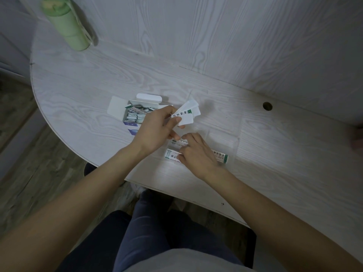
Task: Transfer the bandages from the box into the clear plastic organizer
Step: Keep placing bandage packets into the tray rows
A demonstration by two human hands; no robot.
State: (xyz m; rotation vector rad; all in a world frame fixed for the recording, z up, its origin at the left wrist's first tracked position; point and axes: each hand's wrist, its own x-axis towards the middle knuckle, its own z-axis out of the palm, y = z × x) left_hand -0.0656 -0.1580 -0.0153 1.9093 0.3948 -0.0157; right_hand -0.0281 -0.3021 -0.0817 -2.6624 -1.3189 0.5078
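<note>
An open white box [117, 108] full of wrapped bandages [137, 114] lies on the table's left part. My left hand [157, 130] holds a fanned bunch of white bandage strips [188, 113] above the table, just right of the box. The clear plastic organizer [224, 138] lies flat in front of me and is hard to make out. My right hand [196, 152] rests over its near left compartments with fingers curled, touching bandages [221, 156] that lie inside. Whether it pinches one, I cannot tell.
A green bottle [66, 24] with a strap stands at the far left corner of the white wood-grain table [98, 79]. A round cable hole [267, 106] sits at the right by the wall. My legs are below the near table edge.
</note>
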